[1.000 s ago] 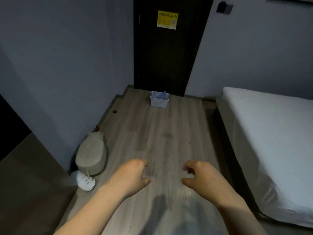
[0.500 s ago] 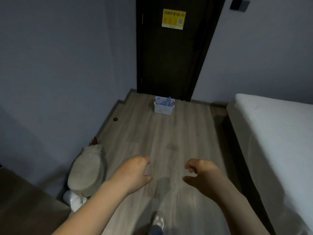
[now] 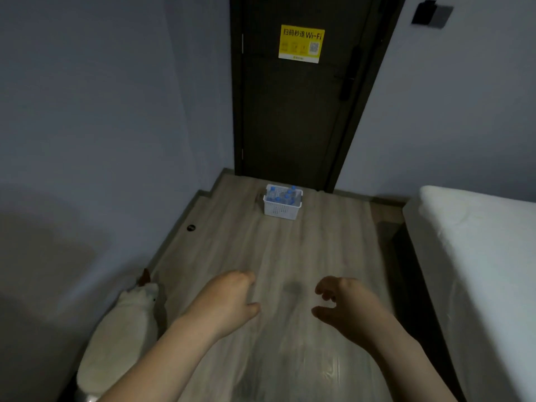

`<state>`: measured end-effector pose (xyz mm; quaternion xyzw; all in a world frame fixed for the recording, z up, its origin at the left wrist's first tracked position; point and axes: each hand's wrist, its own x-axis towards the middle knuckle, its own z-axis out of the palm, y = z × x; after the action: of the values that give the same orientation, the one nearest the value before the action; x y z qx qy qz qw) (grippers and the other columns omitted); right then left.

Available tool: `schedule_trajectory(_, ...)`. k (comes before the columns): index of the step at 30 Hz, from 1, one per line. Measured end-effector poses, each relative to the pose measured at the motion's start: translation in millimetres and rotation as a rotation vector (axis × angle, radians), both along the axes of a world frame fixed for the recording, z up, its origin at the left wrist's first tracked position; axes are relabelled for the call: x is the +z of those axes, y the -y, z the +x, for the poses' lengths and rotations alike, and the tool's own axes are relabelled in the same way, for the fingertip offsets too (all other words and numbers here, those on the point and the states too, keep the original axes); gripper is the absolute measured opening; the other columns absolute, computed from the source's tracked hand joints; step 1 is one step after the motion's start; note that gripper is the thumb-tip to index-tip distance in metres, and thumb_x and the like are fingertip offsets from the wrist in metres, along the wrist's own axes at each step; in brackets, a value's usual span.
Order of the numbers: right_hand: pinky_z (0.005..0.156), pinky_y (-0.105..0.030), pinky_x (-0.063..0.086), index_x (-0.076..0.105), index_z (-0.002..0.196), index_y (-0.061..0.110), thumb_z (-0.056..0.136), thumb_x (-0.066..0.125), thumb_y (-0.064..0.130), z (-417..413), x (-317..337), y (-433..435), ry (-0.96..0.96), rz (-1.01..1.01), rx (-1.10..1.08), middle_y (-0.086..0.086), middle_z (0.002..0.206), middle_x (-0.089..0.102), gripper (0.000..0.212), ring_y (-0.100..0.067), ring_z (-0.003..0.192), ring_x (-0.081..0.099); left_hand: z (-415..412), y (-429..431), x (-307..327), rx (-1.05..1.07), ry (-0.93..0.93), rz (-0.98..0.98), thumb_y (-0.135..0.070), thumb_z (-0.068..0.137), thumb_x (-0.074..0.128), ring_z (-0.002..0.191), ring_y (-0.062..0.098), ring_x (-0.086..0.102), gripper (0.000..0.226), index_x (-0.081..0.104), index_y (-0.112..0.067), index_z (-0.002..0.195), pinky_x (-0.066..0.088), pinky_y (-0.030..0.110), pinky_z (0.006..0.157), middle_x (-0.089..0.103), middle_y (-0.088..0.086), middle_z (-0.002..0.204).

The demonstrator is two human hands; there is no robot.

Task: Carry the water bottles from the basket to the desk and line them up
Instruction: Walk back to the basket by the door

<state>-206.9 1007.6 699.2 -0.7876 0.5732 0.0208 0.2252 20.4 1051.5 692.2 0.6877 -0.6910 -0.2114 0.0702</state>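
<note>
1. The wooden floor [image 3: 290,250] fills the middle of the frame, running from the bottom edge up to the door.
2. A bed [image 3: 478,271] with white sheets takes up the right side.
3. A dark door [image 3: 290,111] stands at the top centre.
4. A white soft toy [image 3: 121,329] lies at the lower left, against the wall.
5. The left hand [image 3: 229,301] and right hand [image 3: 348,310] hang low in the centre, apart from each other. Both are empty, with fingers loosely curled and thumbs out.
6. The white basket [image 3: 280,210] sits on the floor just below the door, well away from both hands. Its slotted plastic walls look stiff but light, and the rim seems the natural place to hold it.
7. The water bottles [image 3: 285,195] stand upright and packed together inside the basket, blue caps on top. If full, they are likely fairly heavy for their size, with thin, smooth walls that give under a squeeze. A grip round the body just below the cap seems safest. The desk is not in view.
</note>
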Motion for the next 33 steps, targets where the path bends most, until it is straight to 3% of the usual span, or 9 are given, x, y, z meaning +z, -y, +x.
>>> schedule_trajectory(5, 0.084, -0.025, 0.054, 0.058, 0.116, 0.032, 0.082, 0.067, 0.041, 4.6, -7.7, 66.3, -0.009, 0.044, -0.006, 0.012, 0.109, 0.063, 0.036, -0.004, 0.094, 0.061, 6.1, 68.8, -6.1, -0.003, -0.001, 0.006, -0.039, 0.084, 0.061, 0.11, 0.02, 0.056, 0.039, 0.057, -0.015, 0.115, 0.045, 0.03, 0.093, 0.06, 0.004, 0.118)
schedule_trajectory(22, 0.079, -0.017, 0.05, 0.057, 0.118, 0.031, 0.084, 0.067, 0.038, 73.3, -9.2, 320.3, 0.006, 0.108, -0.079, 0.013, 0.109, 0.061, 0.036, -0.001, 0.091, 0.057, 74.2, 338.5, -11.8, -0.068, 0.022, 0.036, -0.04, 0.084, 0.062, 0.106, 0.019, 0.057, 0.036, 0.055, -0.014, 0.108, 0.044, 0.028, 0.088, 0.06, 0.003, 0.114)
schedule_trajectory(31, 0.063, -0.009, 0.039, 0.055, 0.119, 0.033, 0.085, 0.065, 0.04, 83.9, -26.7, 432.4, -0.016, 0.104, -0.084, 0.015, 0.107, 0.058, 0.036, 0.002, 0.085, 0.051, 87.3, 453.0, -23.0, -0.091, 0.0, 0.053, -0.041, 0.083, 0.062, 0.099, 0.015, 0.056, 0.034, 0.055, -0.016, 0.104, 0.046, 0.03, 0.086, 0.06, 0.0, 0.108)
schedule_trajectory(33, 0.065, -0.01, 0.04, 0.055, 0.119, 0.033, 0.084, 0.066, 0.04, 84.4, -31.6, 464.0, -0.024, 0.114, -0.076, 0.015, 0.109, 0.059, 0.037, 0.002, 0.086, 0.051, 89.3, 481.4, -28.2, -0.066, -0.029, 0.052, -0.039, 0.082, 0.062, 0.096, 0.014, 0.056, 0.031, 0.055, -0.016, 0.102, 0.046, 0.029, 0.084, 0.06, 0.0, 0.106)
